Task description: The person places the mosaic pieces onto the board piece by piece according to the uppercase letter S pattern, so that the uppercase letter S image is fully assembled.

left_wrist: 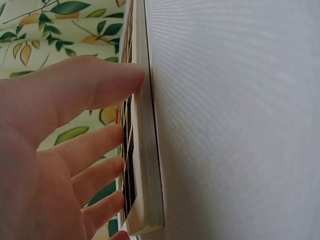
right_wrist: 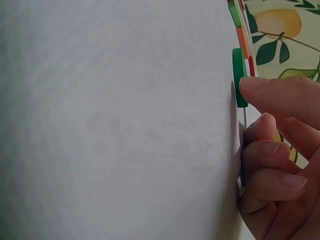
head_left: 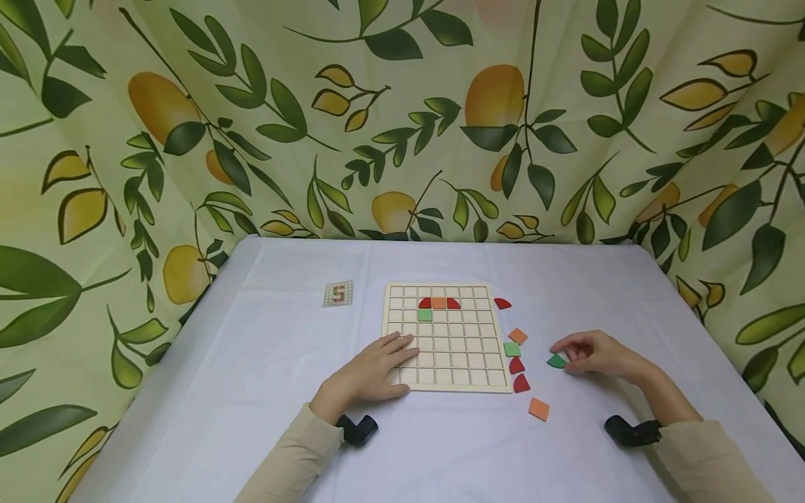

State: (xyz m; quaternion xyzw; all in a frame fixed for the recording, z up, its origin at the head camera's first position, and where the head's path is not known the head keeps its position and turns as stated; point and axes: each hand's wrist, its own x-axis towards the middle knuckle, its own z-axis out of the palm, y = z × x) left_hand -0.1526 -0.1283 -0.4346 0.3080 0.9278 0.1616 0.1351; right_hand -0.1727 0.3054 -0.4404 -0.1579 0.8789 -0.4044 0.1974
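Note:
A wooden grid board (head_left: 453, 381) lies on the table. In its upper cells sit two red quarter-round tiles (head_left: 453, 303), with an orange square tile (head_left: 439, 303) between them and a light green square tile (head_left: 425, 316) below. My left hand (head_left: 374, 367) rests on the board's lower left corner, fingers spread over the cells and thumb (left_wrist: 115, 77) at the near edge. Right of the board, my right hand (head_left: 594, 353) pinches a dark green quarter-round tile (head_left: 556, 361) between thumb and forefinger, low at the tabletop. The other fingers (right_wrist: 272, 152) are curled in.
Loose tiles lie along the board's right side: red quarter-rounds (head_left: 521, 383), a light green square (head_left: 512, 349) and orange squares (head_left: 539, 409). A small pattern card (head_left: 338, 294) with an S-like figure lies left of the board. A leaf-print curtain (head_left: 402, 140) hangs behind the white-covered table (head_left: 283, 335).

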